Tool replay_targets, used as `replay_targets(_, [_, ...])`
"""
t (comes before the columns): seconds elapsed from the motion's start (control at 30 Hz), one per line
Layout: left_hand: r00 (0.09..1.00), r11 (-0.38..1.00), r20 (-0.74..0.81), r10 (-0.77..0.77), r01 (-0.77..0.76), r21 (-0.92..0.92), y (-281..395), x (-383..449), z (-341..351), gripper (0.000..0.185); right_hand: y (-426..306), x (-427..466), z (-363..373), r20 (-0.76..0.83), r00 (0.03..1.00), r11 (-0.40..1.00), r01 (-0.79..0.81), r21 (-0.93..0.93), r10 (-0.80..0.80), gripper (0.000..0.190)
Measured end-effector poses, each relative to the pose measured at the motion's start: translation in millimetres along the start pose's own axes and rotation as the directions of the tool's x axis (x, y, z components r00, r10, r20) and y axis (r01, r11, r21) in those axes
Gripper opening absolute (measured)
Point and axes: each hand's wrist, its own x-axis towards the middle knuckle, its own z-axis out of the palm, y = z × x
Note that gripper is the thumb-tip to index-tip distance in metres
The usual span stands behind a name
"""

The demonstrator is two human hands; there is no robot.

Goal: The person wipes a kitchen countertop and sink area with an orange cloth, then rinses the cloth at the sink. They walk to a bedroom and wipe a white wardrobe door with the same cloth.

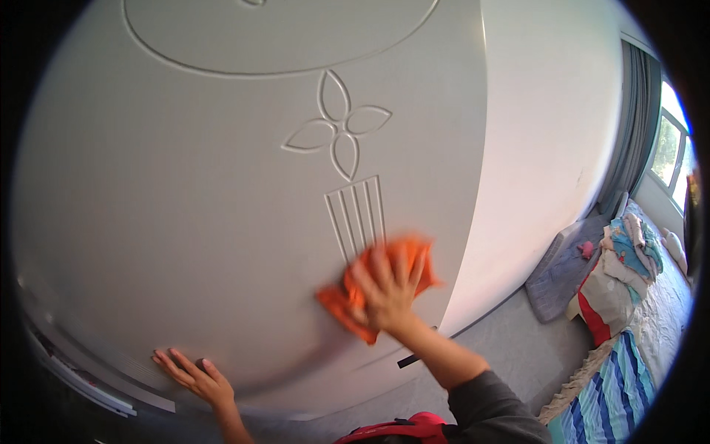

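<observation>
A blurred orange cloth (424, 272) lies bunched under my right hand (385, 294), whose spread fingers press it against a pale, smooth panel (211, 183). The cloth covers the lower end of a grooved fan of lines (355, 213) moulded in the panel. Above that is a raised four-petal flower (339, 126), and higher still a curved moulding (244, 75). Lower left, my left hand (202, 380) is bare, its fingers apart and apparently resting on the same panel near its lower edge.
A black handle (409, 362) sits near the panel's lower right. Beyond the white wall (532, 139), a bed (668, 333) holds heaped clothes (635, 247) and a blue striped cloth (607, 388). A grey cushion or mattress (560, 272) leans by it. Grey curtains (632, 122) hang beside a window (668, 150).
</observation>
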Motion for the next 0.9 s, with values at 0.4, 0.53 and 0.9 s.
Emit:
replay_targets(0.4, [0.999,0.997,-0.034,-0.019,0.016,-0.071,-10,-15,15,0.06,66,305,-57,-0.483,0.871,0.994,-0.11,-0.008,0.093,0.057])
replay_targets(0.53, [0.999,0.998,0.029,-0.031,0.032,-0.052,-6,-9,10,0.063,3,377,-20,-0.529,0.848,0.996,-0.022,-0.084,-0.026,0.062])
replay_targets(0.9, [0.998,0.995,-0.002,-0.06,0.06,-0.078,-19,16,-22,0.059,-215,473,9,-0.305,0.749,0.748,0.647,0.15,-0.588,0.074])
